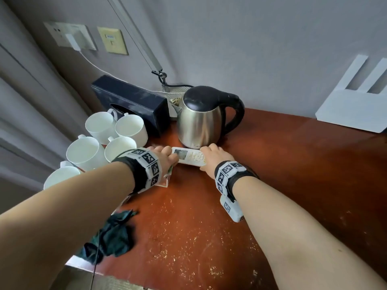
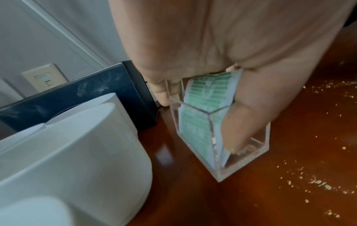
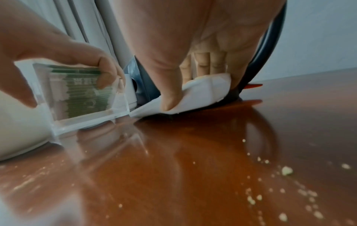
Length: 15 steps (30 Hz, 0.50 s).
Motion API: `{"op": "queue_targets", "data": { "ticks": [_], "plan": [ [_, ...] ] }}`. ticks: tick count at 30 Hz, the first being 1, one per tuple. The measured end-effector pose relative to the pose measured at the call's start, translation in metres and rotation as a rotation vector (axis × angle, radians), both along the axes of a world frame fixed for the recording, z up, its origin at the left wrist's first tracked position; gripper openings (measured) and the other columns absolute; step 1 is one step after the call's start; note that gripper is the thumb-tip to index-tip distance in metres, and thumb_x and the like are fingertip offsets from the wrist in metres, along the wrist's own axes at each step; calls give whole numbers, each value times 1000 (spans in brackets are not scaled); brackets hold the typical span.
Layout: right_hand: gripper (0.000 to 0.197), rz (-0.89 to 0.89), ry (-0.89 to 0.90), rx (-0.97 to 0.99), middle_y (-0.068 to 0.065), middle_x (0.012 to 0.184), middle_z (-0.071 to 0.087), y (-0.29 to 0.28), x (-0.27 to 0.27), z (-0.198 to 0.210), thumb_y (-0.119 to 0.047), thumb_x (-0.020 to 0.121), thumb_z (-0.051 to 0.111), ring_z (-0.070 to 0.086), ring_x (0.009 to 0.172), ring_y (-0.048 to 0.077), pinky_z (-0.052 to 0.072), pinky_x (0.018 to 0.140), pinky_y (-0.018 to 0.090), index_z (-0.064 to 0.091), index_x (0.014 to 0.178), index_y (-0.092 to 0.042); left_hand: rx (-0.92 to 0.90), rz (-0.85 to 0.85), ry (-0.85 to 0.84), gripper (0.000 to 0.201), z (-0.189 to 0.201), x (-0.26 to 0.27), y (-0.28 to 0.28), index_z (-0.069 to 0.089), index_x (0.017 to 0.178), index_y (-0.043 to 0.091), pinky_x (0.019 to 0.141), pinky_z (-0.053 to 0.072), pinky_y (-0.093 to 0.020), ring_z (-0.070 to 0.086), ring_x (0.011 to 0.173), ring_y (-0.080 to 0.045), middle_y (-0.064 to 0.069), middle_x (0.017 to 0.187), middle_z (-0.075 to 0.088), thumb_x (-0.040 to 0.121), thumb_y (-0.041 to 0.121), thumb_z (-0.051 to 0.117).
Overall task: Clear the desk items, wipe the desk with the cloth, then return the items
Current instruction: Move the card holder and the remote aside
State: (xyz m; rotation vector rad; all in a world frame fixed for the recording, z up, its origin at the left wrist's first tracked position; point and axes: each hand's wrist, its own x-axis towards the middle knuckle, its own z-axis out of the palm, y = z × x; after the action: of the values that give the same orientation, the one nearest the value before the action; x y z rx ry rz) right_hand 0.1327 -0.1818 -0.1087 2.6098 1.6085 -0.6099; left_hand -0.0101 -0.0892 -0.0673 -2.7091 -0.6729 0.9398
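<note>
2 hands at the kettle's (image 1: 199, 122) foot: left hand (image 1: 162, 156) gripping clear card holder (image 2: 222, 137), right hand (image 1: 216, 155) clasping white remote (image 1: 189, 156).

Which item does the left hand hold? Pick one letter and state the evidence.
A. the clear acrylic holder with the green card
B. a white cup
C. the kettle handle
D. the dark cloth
A: the left hand grips the clear acrylic holder with thumb and fingers around it, beside the white cups.
</note>
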Motion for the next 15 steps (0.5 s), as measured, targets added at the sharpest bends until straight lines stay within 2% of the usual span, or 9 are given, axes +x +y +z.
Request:
{"op": "queue_targets", "data": {
  "ticks": [4, 8, 12, 15],
  "plan": [
    [61, -8, 22, 19, 7, 133, 39, 7, -3, -10, -32, 84, 65, 39, 124, 24, 42, 94, 36, 36, 135, -17, 23, 6, 23, 72, -10, 0, 4, 30, 133, 21, 100, 41, -40, 41, 119, -24, -3, 125, 35, 75, 33, 71],
    [65, -30, -5, 44, 5, 132, 42, 13, -11, -14, -35, 81, 68, 40, 123, 23, 43, 90, 37, 34, 135, -19, -14, 92, 78, 75, -21, 0, 10, 27, 132, 22, 99, 41, -41, 36, 123, -25, -2, 128, 29, 75, 38, 73],
    [60, -49, 2, 58, 4, 133, 40, 10, -16, -17, -29, 85, 65, 40, 123, 24, 44, 89, 36, 35, 134, -18, -8, 149, 76, 78, -27, -2, 9, 24, 133, 20, 91, 42, -38, 34, 122, -25, -4, 128, 26, 74, 33, 74],
    [51, -45, 17, 46, 5, 132, 39, 2, -15, -12, -22, 88, 60, 39, 123, 24, 44, 90, 36, 37, 132, -17, 15, 131, 46, 78, -26, -4, 6, 26, 133, 19, 100, 37, -38, 34, 124, -25, -5, 130, 28, 74, 32, 74]
  ]
}}
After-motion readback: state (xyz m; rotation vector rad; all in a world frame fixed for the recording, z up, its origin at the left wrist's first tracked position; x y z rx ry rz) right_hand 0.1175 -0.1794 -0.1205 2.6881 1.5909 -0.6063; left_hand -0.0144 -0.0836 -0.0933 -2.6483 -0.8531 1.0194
